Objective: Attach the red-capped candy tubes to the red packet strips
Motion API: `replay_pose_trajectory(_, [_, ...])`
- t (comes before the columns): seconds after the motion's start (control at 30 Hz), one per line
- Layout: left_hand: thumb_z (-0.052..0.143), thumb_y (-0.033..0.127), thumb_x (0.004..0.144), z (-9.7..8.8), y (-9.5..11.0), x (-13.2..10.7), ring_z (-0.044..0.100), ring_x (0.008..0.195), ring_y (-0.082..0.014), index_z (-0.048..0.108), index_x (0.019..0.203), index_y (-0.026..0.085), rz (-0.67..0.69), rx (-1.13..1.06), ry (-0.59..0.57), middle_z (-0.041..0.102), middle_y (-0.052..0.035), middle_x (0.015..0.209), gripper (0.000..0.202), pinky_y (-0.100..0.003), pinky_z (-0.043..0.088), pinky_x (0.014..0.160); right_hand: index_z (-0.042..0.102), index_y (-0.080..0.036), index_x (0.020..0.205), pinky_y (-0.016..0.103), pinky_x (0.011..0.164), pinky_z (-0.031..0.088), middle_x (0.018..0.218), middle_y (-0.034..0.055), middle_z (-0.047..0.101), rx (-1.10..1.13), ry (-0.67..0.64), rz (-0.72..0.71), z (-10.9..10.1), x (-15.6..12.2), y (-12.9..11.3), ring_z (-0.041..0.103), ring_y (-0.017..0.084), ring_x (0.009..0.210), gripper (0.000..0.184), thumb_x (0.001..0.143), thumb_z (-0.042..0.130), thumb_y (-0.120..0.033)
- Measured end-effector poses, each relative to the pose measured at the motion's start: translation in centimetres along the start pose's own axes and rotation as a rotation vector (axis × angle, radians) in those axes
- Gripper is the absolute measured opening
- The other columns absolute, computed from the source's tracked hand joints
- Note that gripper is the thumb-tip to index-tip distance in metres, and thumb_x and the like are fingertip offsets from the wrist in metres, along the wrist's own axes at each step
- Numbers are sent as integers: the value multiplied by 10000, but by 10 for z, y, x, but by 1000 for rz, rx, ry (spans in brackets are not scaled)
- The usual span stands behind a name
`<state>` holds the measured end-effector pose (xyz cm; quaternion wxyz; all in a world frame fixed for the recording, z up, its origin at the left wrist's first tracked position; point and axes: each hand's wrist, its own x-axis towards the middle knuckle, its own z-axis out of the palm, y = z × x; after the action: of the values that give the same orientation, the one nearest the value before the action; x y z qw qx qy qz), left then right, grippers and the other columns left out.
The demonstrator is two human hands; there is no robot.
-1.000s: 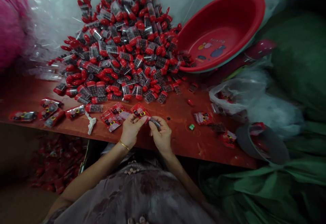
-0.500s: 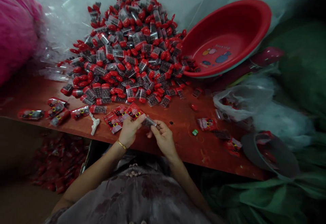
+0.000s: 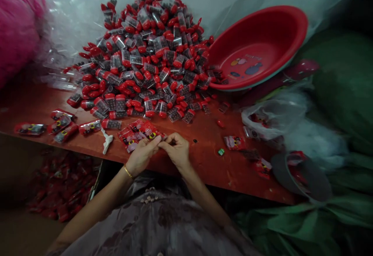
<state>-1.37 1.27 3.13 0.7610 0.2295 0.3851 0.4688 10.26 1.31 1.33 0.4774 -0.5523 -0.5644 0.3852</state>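
My left hand (image 3: 142,155) and my right hand (image 3: 178,152) meet over the table's front edge, their fingers closed and thumbs pressed together. Whatever lies in the pinch is hidden by the fingers. Just beyond the left fingertips lie red printed wrappers (image 3: 134,131), flat and overlapping. Behind them rises a large heap of clear tubes with red caps and dark contents (image 3: 151,67). Left of the wrappers is a crumpled white scrap (image 3: 107,141). Several tubes in printed wrap (image 3: 66,133) lie farther left.
A red basin (image 3: 262,54) leans tilted against the heap's right side. To the right are a clear plastic bag (image 3: 276,116), a grey round container (image 3: 293,176), printed packets (image 3: 234,142) and a small green piece (image 3: 221,152). Red packets (image 3: 64,186) fill the space below left.
The clear tube with dark contents that showed between my hands is now hidden. My right hand has moved left and turned, closing against the left fingertips. The view has shifted slightly.
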Motion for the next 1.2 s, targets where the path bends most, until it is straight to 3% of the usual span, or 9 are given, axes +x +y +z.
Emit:
replay_pose_trajectory(0.1, [767,435,635,-21,13,-15,665,739,-215,703,732,132,-151,-33,35,712,-77,750,325,-305,522,722,575,-224,691,271,621,491,654,-4,626,-303,-82,-146,-7,17,0,582,147,624,245,744,623,-459])
replay_pose_trajectory(0.17, [677,421,744,-44,26,-30,683,800,-237,695,756,148,-179,-111,208,727,-82,784,274,-326,535,756,640,-208,873,321,822,478,874,53,679,-565,-63,-225,-23,35,4,606,192,864,259,836,499,-422])
replay_pose_trajectory(0.27, [418,334,918,-90,48,-58,694,791,-175,661,767,174,-12,-283,617,733,-53,764,328,-273,547,746,565,-66,1162,527,1014,304,1252,213,543,-706,84,-147,-53,64,25,431,332,1208,436,889,385,-354])
replay_pose_trajectory(0.33, [335,367,944,-121,59,-77,690,721,-128,633,773,197,160,-425,824,718,-4,694,384,-242,556,715,476,-67,1291,556,1029,269,1401,216,411,-943,74,-33,-65,72,42,314,359,1308,501,889,406,-357])
replay_pose_trajectory(0.43, [283,493,931,-146,60,-95,688,810,-124,633,886,200,305,-410,843,737,-5,838,459,-235,566,731,432,-104,1345,590,1039,228,1450,189,358,-1126,18,-36,-62,60,56,248,362,1346,524,895,430,-372])
replay_pose_trajectory(0.63, [625,361,791,-115,27,-64,675,909,-235,660,951,212,525,432,865,727,-42,950,222,-409,513,907,645,-202,1130,521,1061,222,1223,122,595,-1011,-55,-363,1,27,30,436,274,1193,337,918,438,-364])
replay_pose_trajectory(0.83, [600,350,789,-86,16,-14,527,1199,-294,686,990,195,720,1348,472,655,-106,1180,268,-504,388,1028,646,-277,1155,509,1035,263,1325,78,546,-942,-213,-399,45,45,30,392,287,1255,310,916,465,-359])
replay_pose_trajectory(1.0, [556,325,825,-69,18,-10,583,1134,-253,682,1016,189,756,1324,439,674,-101,1145,266,-403,423,1001,679,-284,1090,587,1060,164,1273,62,595,-885,-107,-420,37,44,37,412,282,1248,267,916,482,-328])
replay_pose_trajectory(1.2, [677,370,724,-45,27,13,670,812,-187,696,1003,207,519,847,442,732,-42,908,324,-257,497,734,712,-301,1003,547,1071,200,1170,37,664,-692,38,-482,28,39,24,514,230,1150,207,889,539,-291])
